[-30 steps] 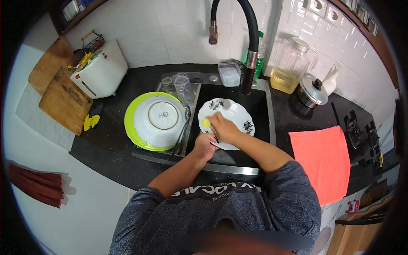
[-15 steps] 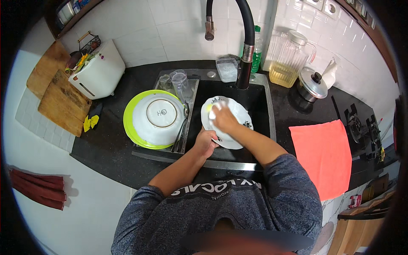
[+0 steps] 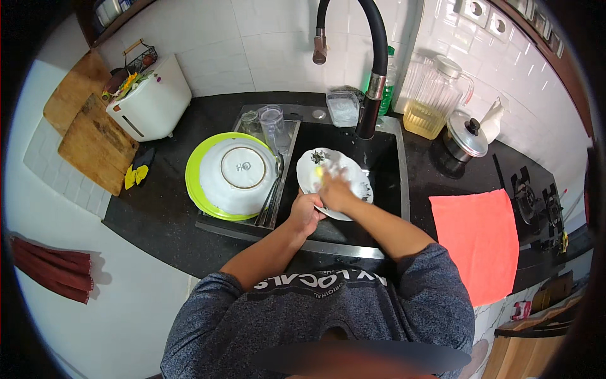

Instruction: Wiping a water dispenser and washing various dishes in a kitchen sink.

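Observation:
A white scalloped plate point(image 3: 357, 179) with dark floral patterns is tilted over the black sink point(image 3: 386, 151). My left hand point(image 3: 307, 213) is closed on its near-left rim. Over the plate's face, my right hand point(image 3: 338, 191) presses a yellow sponge point(image 3: 320, 172), with whitish suds around the fingers. That hand is smeared by motion, and most of the sponge is hidden beneath it. Left of the sink, a white plate point(image 3: 221, 187) lies upside down on a lime-green plate point(image 3: 193, 184). Spoons or forks point(image 3: 270, 197) rest along their right side.
Drinking glasses point(image 3: 273, 126) stand behind the stacked plates. A black faucet point(image 3: 377, 76) arches over the sink, with a clear container point(image 3: 343, 110) and green bottle point(image 3: 386, 88) near it. To the right are a pitcher point(image 3: 429, 107), a lidded pot point(image 3: 466, 136) and a coral cloth point(image 3: 476, 246).
My right hand has moved slightly down and toward the near side of the plate with the sponge. My left hand keeps its hold on the rim. The whole view has shifted a little.

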Demonstrator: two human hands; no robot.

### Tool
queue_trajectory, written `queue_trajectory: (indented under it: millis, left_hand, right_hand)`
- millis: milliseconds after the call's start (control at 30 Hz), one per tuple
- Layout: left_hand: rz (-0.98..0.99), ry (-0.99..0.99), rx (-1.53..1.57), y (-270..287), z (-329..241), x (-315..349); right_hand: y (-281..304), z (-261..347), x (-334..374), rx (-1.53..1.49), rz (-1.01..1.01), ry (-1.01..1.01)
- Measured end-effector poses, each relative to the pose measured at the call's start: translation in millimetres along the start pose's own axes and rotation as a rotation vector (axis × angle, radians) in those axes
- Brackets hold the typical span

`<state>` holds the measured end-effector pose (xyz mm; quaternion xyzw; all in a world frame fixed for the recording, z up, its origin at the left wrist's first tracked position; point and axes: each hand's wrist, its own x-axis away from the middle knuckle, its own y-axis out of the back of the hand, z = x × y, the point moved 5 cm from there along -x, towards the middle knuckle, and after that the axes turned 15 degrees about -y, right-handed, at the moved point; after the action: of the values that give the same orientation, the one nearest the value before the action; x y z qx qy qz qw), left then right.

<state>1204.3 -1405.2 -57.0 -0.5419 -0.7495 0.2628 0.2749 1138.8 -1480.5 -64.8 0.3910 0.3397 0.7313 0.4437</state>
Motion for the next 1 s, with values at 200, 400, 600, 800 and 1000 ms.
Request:
queue_trajectory:
  millis: [200, 400, 600, 800, 1000]
  left_hand:
    - [0.128, 0.003, -0.063, -10.7, 1.2, 1.8]
    - [0.102, -0.105, 0.002, -5.7, -6.6, 0.8]
    - [0.147, -0.034, 0.028, -14.6, -2.1, 6.4]
    - [0.085, -0.121, 0.015, -7.1, -7.0, 0.0]
    - [0.119, 0.000, -0.063, -7.8, 2.1, 5.2]
  right_hand:
    - [34.9, -2.2, -21.2, 0.203, -0.554, 0.481]
    - [30.5, -3.4, 24.9, 0.102, 0.130, -0.031]
    - [51.2, 5.7, -2.1, 0.176, -0.406, 0.292]
    - [37.2, 15.9, 28.0, 0.270, -0.137, 0.253]
    - [70.6, 8.7, -8.5, 0.153, -0.333, 0.088]
